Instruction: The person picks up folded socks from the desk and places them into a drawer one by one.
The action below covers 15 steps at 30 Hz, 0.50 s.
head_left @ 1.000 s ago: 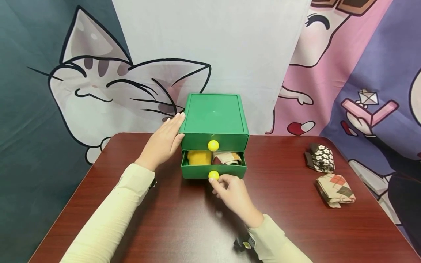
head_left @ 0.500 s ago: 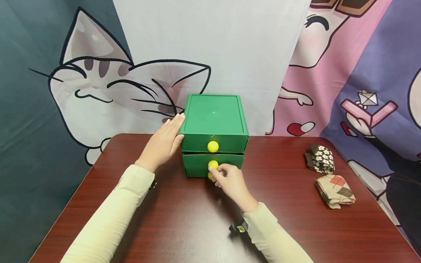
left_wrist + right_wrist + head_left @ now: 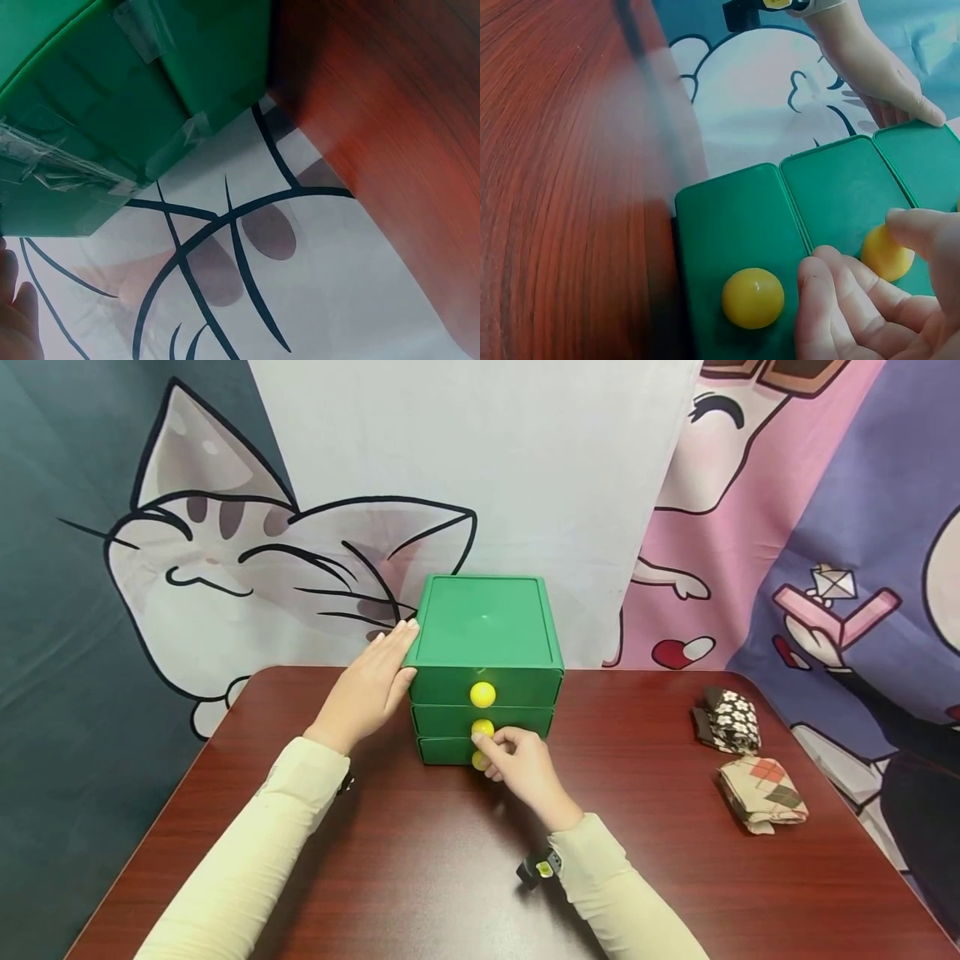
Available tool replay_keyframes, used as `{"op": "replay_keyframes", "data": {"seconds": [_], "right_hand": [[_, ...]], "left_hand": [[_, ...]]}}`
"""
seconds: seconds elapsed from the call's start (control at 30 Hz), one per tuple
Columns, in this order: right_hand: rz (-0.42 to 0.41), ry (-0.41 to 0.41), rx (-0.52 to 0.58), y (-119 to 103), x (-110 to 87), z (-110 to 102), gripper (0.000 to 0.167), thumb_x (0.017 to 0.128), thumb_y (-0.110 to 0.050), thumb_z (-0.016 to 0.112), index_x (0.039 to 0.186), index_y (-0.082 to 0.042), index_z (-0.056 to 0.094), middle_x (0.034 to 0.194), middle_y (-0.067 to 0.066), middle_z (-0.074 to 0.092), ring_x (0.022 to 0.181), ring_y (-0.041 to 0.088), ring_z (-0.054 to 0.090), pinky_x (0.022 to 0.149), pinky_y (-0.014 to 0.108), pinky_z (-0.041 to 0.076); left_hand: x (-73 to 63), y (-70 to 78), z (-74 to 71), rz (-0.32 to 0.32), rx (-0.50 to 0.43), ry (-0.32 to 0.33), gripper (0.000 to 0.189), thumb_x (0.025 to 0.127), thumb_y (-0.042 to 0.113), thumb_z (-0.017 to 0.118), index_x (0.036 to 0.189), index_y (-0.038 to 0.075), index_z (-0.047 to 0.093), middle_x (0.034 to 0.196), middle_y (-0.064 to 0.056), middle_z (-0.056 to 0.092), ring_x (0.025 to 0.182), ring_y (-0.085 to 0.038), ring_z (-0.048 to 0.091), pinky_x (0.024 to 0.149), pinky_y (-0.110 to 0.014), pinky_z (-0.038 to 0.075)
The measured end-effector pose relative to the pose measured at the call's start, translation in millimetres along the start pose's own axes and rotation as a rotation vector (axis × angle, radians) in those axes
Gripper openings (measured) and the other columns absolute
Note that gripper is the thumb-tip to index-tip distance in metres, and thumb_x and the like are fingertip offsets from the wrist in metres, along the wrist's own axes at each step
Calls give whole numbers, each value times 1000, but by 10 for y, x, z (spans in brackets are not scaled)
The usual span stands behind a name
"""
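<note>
A green three-drawer cabinet [image 3: 483, 627] stands near the back of the table, its drawers all flush with the front. My left hand [image 3: 367, 685] rests with straight fingers along the cabinet's upper left side. At the front, my right hand [image 3: 527, 770] pinches the yellow knob [image 3: 482, 727] of the middle drawer [image 3: 442, 721] between thumb and curled fingers. The right wrist view shows the thumb against that knob [image 3: 886, 253], with the bottom drawer's knob [image 3: 754, 298] just beside the fingers. The top drawer's knob [image 3: 482, 694] is untouched. What the drawers hold is hidden.
On the right of the reddish-brown table [image 3: 390, 877] lie a folded argyle sock bundle [image 3: 765, 792] and a dark flowered sock bundle [image 3: 729, 722]. A printed cloth backdrop [image 3: 480, 468] hangs right behind the table. Clear tape [image 3: 142, 26] sticks to the cabinet's side.
The middle drawer, pulled out with a yellow and a patterned cloth item inside, has slid back into the cabinet. My right hand moved forward with its knob. My left hand stayed in place.
</note>
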State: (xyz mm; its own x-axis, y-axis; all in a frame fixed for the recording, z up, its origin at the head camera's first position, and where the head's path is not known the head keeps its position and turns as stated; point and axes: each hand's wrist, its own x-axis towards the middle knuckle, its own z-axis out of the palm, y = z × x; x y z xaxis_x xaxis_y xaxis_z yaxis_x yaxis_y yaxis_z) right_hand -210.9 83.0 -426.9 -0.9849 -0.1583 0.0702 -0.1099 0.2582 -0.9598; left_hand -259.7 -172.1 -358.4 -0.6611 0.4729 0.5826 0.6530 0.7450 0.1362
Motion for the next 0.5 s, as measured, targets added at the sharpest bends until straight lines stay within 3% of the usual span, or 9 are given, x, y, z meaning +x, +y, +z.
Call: {"op": "replay_keyframes", "data": {"seconds": [0.17, 0.27, 0.5], "right_hand": [[-32, -36, -47, 84, -6, -30, 24, 96, -22, 72, 84, -2, 67, 74, 17, 72, 63, 36, 69, 59, 38, 62], [-40, -39, -108, 135, -21, -64, 17, 95, -18, 71, 86, -4, 69, 74, 17, 71, 61, 29, 68, 58, 34, 60], [4, -27, -278, 228, -42, -102, 16, 93, -23, 70, 85, -9, 72, 64, 3, 67, 54, 11, 61, 55, 25, 51]], "left_hand": [[5, -4, 15, 11, 2, 5, 57, 106, 18, 51, 156, -3, 34, 160, -17, 38, 150, -29, 33, 125, -44, 22], [3, -6, 19, 9, 2, 5, 57, 106, 18, 51, 156, -3, 34, 160, -17, 38, 150, -29, 33, 124, -46, 24], [-9, -21, 28, 12, 0, 22, 57, 106, 19, 51, 155, -3, 34, 159, -18, 38, 149, -29, 33, 122, -51, 28]]}}
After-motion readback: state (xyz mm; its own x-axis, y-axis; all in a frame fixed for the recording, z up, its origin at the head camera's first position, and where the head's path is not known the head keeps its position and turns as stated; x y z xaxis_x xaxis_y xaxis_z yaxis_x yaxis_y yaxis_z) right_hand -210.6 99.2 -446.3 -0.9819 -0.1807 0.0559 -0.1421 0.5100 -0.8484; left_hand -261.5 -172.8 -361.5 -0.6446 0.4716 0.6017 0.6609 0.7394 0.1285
